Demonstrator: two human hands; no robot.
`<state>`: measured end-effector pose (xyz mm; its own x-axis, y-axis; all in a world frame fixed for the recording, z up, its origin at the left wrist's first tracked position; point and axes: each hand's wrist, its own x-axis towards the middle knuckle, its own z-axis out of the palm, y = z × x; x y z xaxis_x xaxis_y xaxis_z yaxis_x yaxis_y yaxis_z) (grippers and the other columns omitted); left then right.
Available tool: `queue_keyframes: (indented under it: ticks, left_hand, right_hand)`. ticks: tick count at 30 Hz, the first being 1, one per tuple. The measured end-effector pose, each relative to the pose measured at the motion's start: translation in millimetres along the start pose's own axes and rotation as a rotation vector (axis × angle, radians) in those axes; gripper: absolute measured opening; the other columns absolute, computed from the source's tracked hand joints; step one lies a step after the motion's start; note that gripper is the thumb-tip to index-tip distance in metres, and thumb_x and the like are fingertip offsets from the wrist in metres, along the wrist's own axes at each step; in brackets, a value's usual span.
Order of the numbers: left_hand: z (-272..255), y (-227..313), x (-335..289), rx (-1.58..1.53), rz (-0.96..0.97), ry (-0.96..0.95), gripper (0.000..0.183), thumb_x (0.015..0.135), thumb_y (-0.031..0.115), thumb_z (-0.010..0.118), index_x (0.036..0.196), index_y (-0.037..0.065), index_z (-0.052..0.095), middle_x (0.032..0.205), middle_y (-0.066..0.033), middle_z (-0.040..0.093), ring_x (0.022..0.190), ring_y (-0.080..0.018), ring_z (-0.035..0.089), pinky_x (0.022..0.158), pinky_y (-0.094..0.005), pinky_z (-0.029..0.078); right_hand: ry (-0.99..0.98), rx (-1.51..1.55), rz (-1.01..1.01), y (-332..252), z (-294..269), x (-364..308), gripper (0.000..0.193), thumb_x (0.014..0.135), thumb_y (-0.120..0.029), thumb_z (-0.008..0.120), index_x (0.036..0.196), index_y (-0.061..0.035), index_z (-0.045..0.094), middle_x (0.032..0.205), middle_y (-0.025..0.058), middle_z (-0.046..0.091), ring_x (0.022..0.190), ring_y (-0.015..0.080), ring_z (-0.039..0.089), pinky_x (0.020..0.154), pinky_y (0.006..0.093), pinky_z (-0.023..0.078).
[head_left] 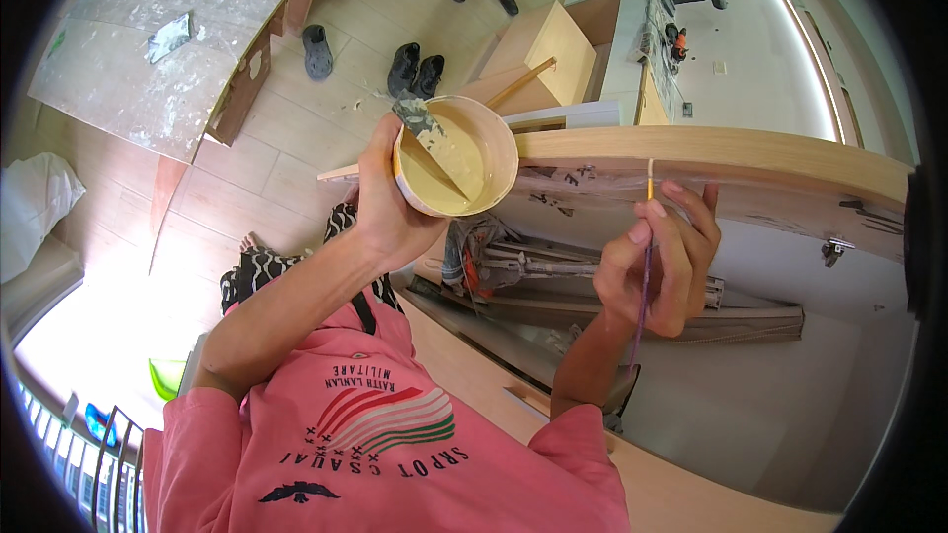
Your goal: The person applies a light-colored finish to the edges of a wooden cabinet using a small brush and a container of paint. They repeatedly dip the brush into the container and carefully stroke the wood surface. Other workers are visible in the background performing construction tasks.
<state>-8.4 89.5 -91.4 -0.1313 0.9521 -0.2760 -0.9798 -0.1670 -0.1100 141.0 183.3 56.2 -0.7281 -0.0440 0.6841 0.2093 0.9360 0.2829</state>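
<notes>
While a long pale wooden panel (pixel 770 145) crosses in front of me, a spattered table (pixel 148 49) stands well apart to its left. Near the panel's left end, my left hand (pixel 387 205) grips a tub (pixel 507 153) of cream paste (pixel 474 153), a crusted scraper (pixel 423 126) leaning inside. At the panel's near side, my right hand (pixel 671 262) pinches a purple-handled brush (pixel 645 296), its tip at the panel's edge.

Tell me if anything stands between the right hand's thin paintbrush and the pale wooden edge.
Nothing visible does. The thin paintbrush in the right hand has its tip at the pale wooden edge. The tub of cream-coloured mixture in the left hand sits off to the left.
</notes>
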Motion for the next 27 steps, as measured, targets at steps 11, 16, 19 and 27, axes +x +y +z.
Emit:
queue_keyframes:
  ticks: [11, 16, 19, 27]
  left_hand:
    - [1.6, 0.1, -0.3, -0.003, -0.007, 0.017, 0.062, 0.1, 0.057, 0.034, 0.137, 0.01, 0.05, 0.141, -0.015, 0.052, 0.127, -0.0292, 0.052, 0.109, -0.0445, 0.041]
    - [-0.1, -0.2, 0.9, 0.007, -0.004, 0.013, 0.06, 0.1, 0.054, 0.033, 0.137, 0.009, 0.05, 0.141, -0.0155, 0.053, 0.127, -0.0301, 0.053, 0.109, -0.0448, 0.041]
    - [1.4, 0.3, 0.5, 0.003, -0.002, 0.019, 0.059, 0.101, 0.053, 0.033, 0.136, 0.009, 0.05, 0.14, -0.0154, 0.053, 0.126, -0.0303, 0.054, 0.108, -0.0448, 0.042]
    - [1.5, 0.8, -0.2, -0.013, -0.009, 0.038, 0.058, 0.1, 0.053, 0.034, 0.135, 0.01, 0.051, 0.138, -0.0139, 0.055, 0.124, -0.029, 0.055, 0.107, -0.0444, 0.043]
  right_hand:
    - [-0.038, -0.016, 0.018, -3.9, -0.4, 1.6, 0.015, 0.086, 0.006, 0.055, 0.098, 0.0051, 0.064, 0.079, 0.0131, 0.067, 0.089, 0.0339, 0.068, 0.098, 0.0619, 0.049]
    - [0.014, 0.012, 0.035, -3.4, 0.4, 0.8, 0.017, 0.086, 0.007, 0.054, 0.1, 0.0057, 0.064, 0.077, 0.0139, 0.066, 0.089, 0.0339, 0.067, 0.097, 0.0618, 0.05]
    - [-0.033, -0.018, 0.034, -6.0, -0.4, 3.1, 0.018, 0.087, 0.008, 0.053, 0.101, 0.0062, 0.064, 0.077, 0.014, 0.066, 0.088, 0.0341, 0.067, 0.097, 0.0619, 0.05]
    - [-0.027, -0.022, 0.038, -5.8, 0.0, 2.9, 0.018, 0.087, 0.007, 0.053, 0.1, 0.0064, 0.064, 0.077, 0.0137, 0.066, 0.088, 0.0341, 0.067, 0.096, 0.0622, 0.05]
